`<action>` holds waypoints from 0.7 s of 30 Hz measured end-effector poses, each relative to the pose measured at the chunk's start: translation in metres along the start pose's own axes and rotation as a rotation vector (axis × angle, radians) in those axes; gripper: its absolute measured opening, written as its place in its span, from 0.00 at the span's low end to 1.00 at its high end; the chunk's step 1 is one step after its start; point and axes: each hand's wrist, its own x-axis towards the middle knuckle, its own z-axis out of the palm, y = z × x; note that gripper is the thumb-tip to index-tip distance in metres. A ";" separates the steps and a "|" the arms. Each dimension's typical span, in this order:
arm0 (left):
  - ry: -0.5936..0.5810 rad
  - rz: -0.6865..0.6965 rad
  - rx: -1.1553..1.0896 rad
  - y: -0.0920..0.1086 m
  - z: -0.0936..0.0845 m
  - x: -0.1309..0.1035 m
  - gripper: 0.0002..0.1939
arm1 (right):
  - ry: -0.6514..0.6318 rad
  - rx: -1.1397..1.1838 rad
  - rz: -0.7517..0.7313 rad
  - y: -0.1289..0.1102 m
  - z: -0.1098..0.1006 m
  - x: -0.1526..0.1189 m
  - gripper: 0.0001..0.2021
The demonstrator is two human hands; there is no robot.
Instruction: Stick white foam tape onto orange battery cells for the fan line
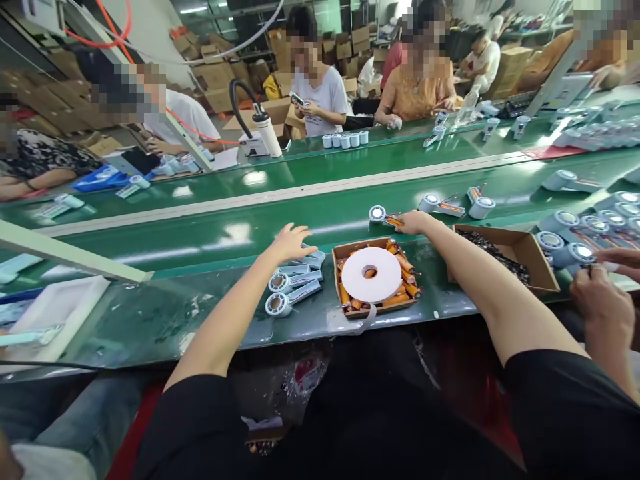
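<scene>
My left hand [290, 244] is stretched over the near edge of the green belt, fingers spread and holding nothing. Just below it, several light-blue handheld fan housings [306, 291] with round heads lie on the bench. On the belt, my right hand [414, 223] has its fingers around the handle end of a fan housing [377, 214], where an orange battery shows. Between my arms stands a cardboard box [345, 315] of orange batteries [411, 289], with a white roll of tape [357, 280] lying on top.
A cardboard box [543, 270] of small dark parts stands to the right, beside a co-worker's hands [603, 293] and many housings. More housings [482, 207] lie on the belt. A white tray [75, 307] is at left. A slanted metal post [75, 248] crosses the left side.
</scene>
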 end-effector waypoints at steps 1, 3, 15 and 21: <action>0.036 0.103 -0.022 0.019 0.006 -0.006 0.33 | -0.002 0.028 0.000 0.000 -0.003 -0.005 0.25; 0.050 0.385 -0.073 0.058 0.020 -0.013 0.36 | 0.014 0.091 0.002 -0.002 -0.010 -0.016 0.27; 0.577 0.574 -0.090 0.109 0.041 -0.095 0.35 | 0.436 1.261 -0.348 -0.103 0.050 -0.225 0.26; 0.866 0.278 -0.369 0.088 0.064 -0.132 0.31 | -0.022 0.890 -0.706 -0.190 0.083 -0.260 0.15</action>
